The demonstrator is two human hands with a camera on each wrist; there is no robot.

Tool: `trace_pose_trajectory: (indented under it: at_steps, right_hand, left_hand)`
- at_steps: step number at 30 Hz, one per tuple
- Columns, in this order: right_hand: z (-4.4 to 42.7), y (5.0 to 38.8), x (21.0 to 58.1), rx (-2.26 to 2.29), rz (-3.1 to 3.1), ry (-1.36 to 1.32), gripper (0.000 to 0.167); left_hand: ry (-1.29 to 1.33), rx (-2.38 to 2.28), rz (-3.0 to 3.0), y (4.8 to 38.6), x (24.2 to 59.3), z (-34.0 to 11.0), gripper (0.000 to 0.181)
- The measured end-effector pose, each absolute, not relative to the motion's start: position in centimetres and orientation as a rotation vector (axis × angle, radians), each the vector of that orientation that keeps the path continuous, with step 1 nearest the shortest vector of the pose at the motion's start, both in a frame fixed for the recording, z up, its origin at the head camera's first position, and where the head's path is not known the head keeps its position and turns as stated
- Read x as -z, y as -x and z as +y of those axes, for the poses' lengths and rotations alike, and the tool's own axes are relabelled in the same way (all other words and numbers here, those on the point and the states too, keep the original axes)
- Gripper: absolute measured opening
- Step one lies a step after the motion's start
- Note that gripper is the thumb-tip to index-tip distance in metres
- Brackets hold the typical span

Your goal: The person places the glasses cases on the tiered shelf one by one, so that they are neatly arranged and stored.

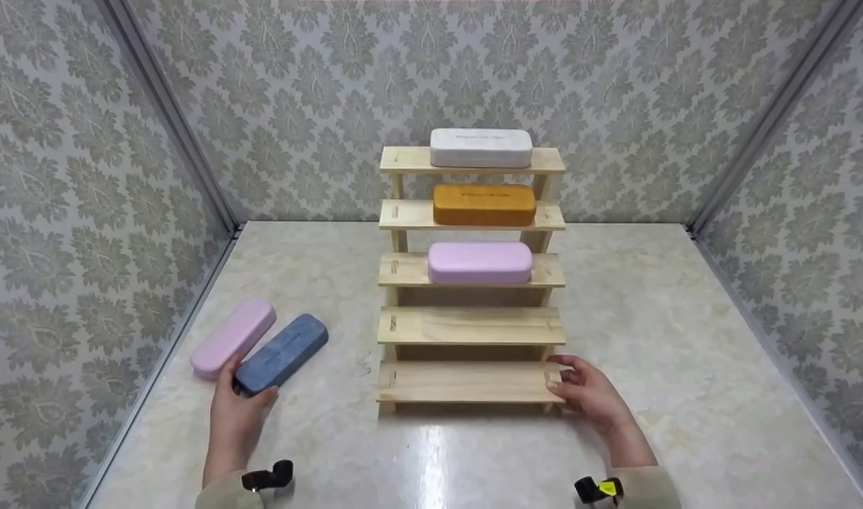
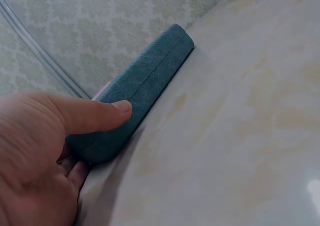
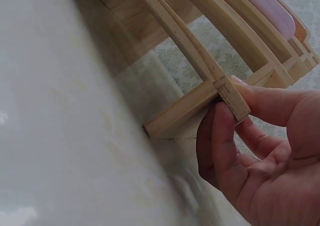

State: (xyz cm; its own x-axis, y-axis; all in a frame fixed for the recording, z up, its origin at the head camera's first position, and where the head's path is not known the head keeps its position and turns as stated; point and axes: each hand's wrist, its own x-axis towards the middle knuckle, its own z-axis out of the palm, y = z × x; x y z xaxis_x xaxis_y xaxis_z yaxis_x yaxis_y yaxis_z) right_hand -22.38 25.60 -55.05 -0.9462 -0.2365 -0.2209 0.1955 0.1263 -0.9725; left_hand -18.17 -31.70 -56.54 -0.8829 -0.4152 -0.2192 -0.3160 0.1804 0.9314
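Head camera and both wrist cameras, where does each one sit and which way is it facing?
Head: on the person's head, facing forward and down at the wooden rack; left hand and right hand show.
Left wrist: on that wrist, facing the blue case; the left hand shows close up.
Right wrist: on that wrist, facing the bottom shelf's end; the right hand shows close up.
Head and right wrist share the pink case on the rack.

Desk (image 1: 353, 445) open between blue case (image 1: 283, 355) and wooden rack (image 1: 471, 325); passable. Left pink case (image 1: 233, 338) obstructs blue case's left side. Rack's two lowest shelves (image 1: 466, 382) open, except right hand (image 1: 594, 396) at lower right corner.
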Motion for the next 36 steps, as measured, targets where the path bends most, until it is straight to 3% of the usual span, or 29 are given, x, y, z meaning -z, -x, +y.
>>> trace_pose_trajectory:
  at_steps: [36]
  right_hand:
    - [25.6,22.4,55.1,1.88,2.089,0.029,0.067]
  left_hand:
    - [-0.821,1.911,-2.087,17.6,56.7,-30.2,0.1]
